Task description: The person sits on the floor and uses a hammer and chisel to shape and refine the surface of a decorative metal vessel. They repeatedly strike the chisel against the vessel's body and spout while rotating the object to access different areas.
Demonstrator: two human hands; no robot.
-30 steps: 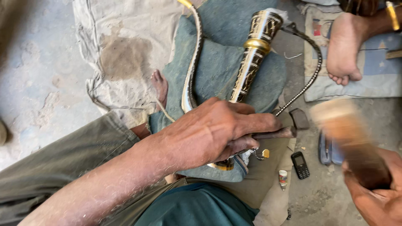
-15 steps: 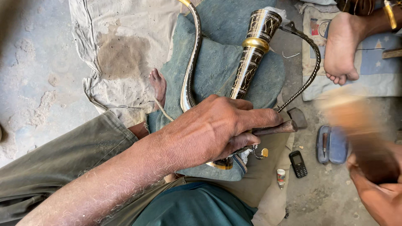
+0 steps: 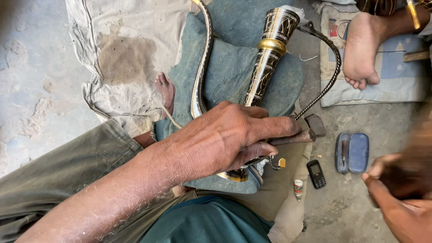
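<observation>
A: Gripping punch (image 3: 294,136) in left hand (image 3: 225,137), tip against engraved scabbard (image 3: 265,67).
B: Right hand (image 3: 400,198) clenched on blurred mallet (image 3: 416,162), beside scabbard. Off-centre blow likely hits fingers.

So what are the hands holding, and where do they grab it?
The left hand grips a dark metal punch along its shaft, over an engraved black-and-gold scabbard. The right hand holds a blurred brown tool near its lower end; what it is cannot be told.

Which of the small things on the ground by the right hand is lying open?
The blue case, open with a dark tool inside. The black phone and small white bottle left of it are not; the right hand is nearest the case.
</observation>
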